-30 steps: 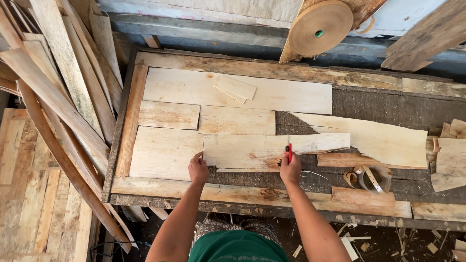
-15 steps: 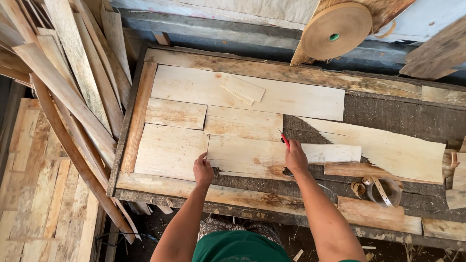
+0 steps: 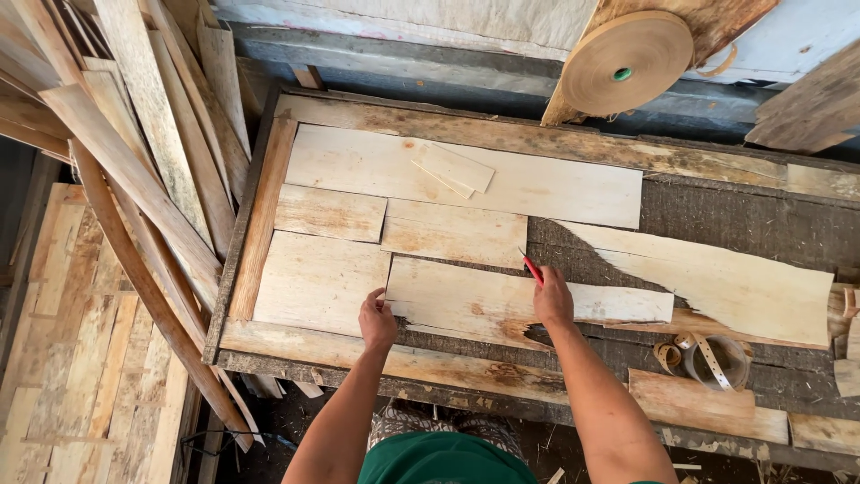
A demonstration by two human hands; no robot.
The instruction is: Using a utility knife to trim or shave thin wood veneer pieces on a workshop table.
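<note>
My left hand (image 3: 377, 318) presses on the left end of a long thin sheet of pale wood veneer (image 3: 475, 300) that lies on the wooden work table (image 3: 269, 197). My right hand (image 3: 553, 300) rests on the same sheet further right and grips a red pencil (image 3: 532, 268) whose tip points up toward the sheet's upper edge. Other veneer pieces lie around it: a square piece (image 3: 318, 282) to the left, two smaller ones (image 3: 452, 231) above, and a wide sheet (image 3: 537, 184) at the back.
A torn curved veneer sheet (image 3: 726, 282) lies to the right. A big roll of brown paper tape (image 3: 624, 61) hangs above the table. Long wooden slats (image 3: 134, 179) lean at the left. Metal strap coils (image 3: 712, 357) sit at the lower right.
My right hand with the red pencil has moved up along the long veneer sheet toward its top edge. The left hand stays on the sheet's left end. The camera has tilted slightly.
</note>
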